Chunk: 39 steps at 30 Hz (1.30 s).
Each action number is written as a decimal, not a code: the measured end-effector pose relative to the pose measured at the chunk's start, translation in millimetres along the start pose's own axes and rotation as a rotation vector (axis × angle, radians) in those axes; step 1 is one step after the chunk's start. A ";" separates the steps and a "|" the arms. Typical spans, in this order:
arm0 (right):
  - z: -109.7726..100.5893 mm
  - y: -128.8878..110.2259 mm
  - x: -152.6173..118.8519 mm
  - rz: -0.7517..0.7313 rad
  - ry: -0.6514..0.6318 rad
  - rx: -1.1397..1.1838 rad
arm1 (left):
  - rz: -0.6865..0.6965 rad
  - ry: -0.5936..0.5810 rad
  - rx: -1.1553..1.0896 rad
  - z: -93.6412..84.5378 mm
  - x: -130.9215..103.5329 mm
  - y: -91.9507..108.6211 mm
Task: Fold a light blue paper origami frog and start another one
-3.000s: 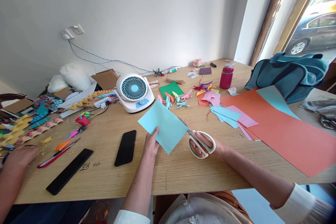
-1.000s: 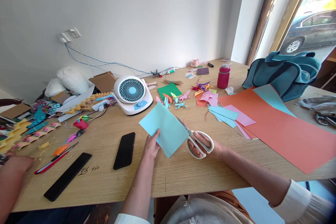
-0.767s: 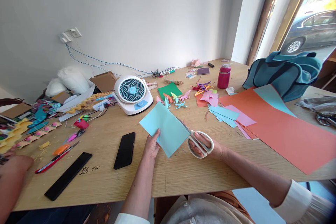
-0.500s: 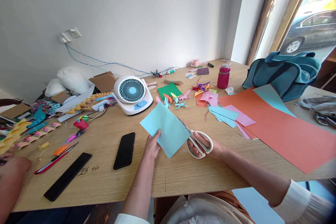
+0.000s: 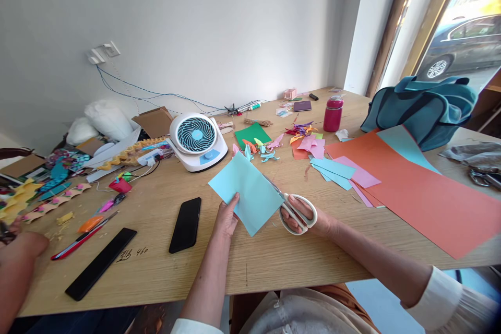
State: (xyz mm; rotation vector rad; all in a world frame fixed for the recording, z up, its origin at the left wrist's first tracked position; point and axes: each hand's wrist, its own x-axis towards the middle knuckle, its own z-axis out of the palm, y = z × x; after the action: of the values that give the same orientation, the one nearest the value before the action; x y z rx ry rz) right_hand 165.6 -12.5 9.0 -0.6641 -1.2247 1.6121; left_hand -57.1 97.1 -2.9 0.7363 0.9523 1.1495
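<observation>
A light blue square of paper (image 5: 250, 193) is pinched in my left hand (image 5: 229, 215), the thumb on top near its left corner and the other fingers mostly hidden beneath. My right hand (image 5: 309, 219) grips white-handled scissors (image 5: 312, 211), its fingers through the loops. The blades lie along the paper's upper right edge, near the right corner. Behind the paper, small folded paper pieces (image 5: 269, 156) lie beside a green sheet (image 5: 253, 134).
A black phone (image 5: 185, 225) and fan (image 5: 199, 141) stand left. To the right are coloured paper strips (image 5: 334, 169), a large orange sheet (image 5: 422, 193), a pink bottle (image 5: 333, 114) and a teal bag (image 5: 415, 112). Another person's hand (image 5: 29, 248) is at far left.
The scissor handles have closed slightly, while the paper and my left hand look almost unmoved. At far left, the other person's hand has shifted a little.
</observation>
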 end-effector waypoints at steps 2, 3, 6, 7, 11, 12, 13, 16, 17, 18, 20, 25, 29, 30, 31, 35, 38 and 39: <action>-1.0 1.1 -0.1 -0.005 -0.006 0.004 | -0.001 -0.002 0.001 -1.3 0.9 -0.4; -1.5 1.8 -0.1 -0.003 -0.007 0.003 | -0.002 -0.003 0.002 -1.8 1.2 -0.6; -2.8 3.5 0.3 0.021 -0.007 0.008 | -0.001 -0.001 0.001 -1.8 1.2 -0.8; -3.0 4.0 0.6 0.030 -0.003 0.010 | 0.000 0.000 0.000 -1.3 0.9 -0.8; -3.9 5.5 2.2 0.033 0.007 0.007 | 0.003 0.006 -0.004 1.4 -0.5 -0.8; -4.3 5.9 2.5 0.030 0.006 0.006 | 0.002 0.009 -0.005 1.7 -0.7 -0.8; -4.6 6.2 2.7 0.032 0.004 0.008 | 0.000 0.012 -0.004 1.8 -0.7 -0.7; -5.4 7.1 2.8 0.053 -0.005 0.023 | -0.002 0.018 -0.002 0.9 -0.7 -0.3; -5.5 7.4 2.7 0.062 -0.008 0.029 | -0.001 0.019 -0.001 0.4 -0.7 -0.1; -5.5 7.5 2.6 0.068 -0.012 0.035 | -0.001 0.020 0.000 0.0 -0.8 0.0; -5.5 7.9 2.4 0.076 -0.016 0.046 | 0.001 0.017 0.003 -0.5 -0.9 0.1; -8.0 10.5 3.2 0.092 0.018 0.042 | 0.006 0.005 0.011 0.2 -0.6 -0.9; -12.6 15.4 3.7 0.097 0.035 -0.016 | 0.004 0.001 0.022 0.6 -0.5 -1.2; -13.4 16.6 3.7 0.095 0.032 -0.025 | 0.003 0.001 0.025 0.7 -0.8 -1.2; -13.9 17.4 3.7 0.092 0.031 -0.029 | 0.003 0.000 0.029 0.9 -1.1 -1.2; -12.6 17.0 3.6 0.070 0.032 -0.029 | 0.009 0.006 0.036 1.8 -2.7 -1.3; -9.0 12.6 3.3 0.030 0.043 -0.048 | 0.009 0.016 0.037 2.6 -3.5 -1.0; -7.7 10.9 3.0 0.016 0.046 -0.055 | 0.009 0.020 0.036 2.8 -3.7 -0.8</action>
State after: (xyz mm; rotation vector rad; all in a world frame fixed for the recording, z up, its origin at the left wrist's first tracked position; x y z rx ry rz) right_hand 167.0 -6.9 -3.4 -0.7438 -1.2369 1.5729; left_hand -54.6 93.3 -1.5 0.7602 0.9895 1.1513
